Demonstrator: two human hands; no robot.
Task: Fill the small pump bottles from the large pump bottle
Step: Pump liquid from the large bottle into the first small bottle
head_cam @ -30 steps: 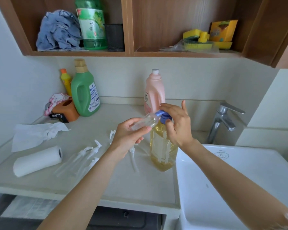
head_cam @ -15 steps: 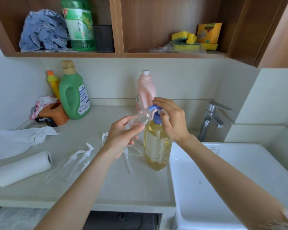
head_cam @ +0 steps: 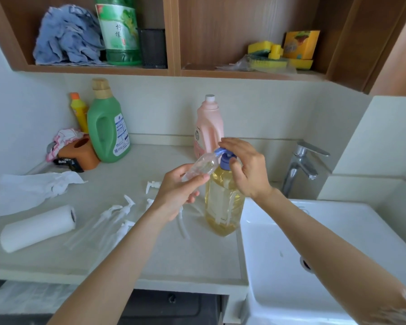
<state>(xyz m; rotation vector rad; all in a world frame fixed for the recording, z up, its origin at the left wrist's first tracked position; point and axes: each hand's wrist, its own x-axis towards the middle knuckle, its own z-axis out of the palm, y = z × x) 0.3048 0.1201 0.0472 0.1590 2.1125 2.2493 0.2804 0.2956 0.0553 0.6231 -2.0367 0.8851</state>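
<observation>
The left hand (head_cam: pixel 176 195) is gripping one clear small pump bottle (head_cam: pixel 201 167), tilted with its open mouth lying right at the blue spout of the large pump bottle (head_cam: pixel 223 202). The right hand (head_cam: pixel 246 170) is sitting over the blue pump head (head_cam: pixel 225 158), fingers curled around it and pressing from above.

One white sink (head_cam: pixel 314 266) is filling the lower right, with one chrome tap (head_cam: pixel 302 165) behind it. One pale table (head_cam: pixel 174 259) is carrying everything else. One wooden shelf (head_cam: pixel 169 71) is hanging above, holding one blue rag (head_cam: pixel 66 36), one green bottle with a label (head_cam: pixel 120 31), one black holder (head_cam: pixel 152 48) and a heap of yellow sponges (head_cam: pixel 279 55) too jumbled to count.

The large pump bottle, holding yellow liquid, is standing upright at the table's right edge, just beside the sink. One green jug (head_cam: pixel 108 127), one pink bottle (head_cam: pixel 208 125) and one small yellow bottle (head_cam: pixel 79 111) are standing by the wall. One paper roll (head_cam: pixel 38 228) and one loose paper sheet (head_cam: pixel 33 188) are lying at the left. About three more clear small bottles with white pumps (head_cam: pixel 117 214) are lying near the left forearm, and two loose pump tops (head_cam: pixel 152 185) near the left hand; blur makes the counts unsure.
</observation>
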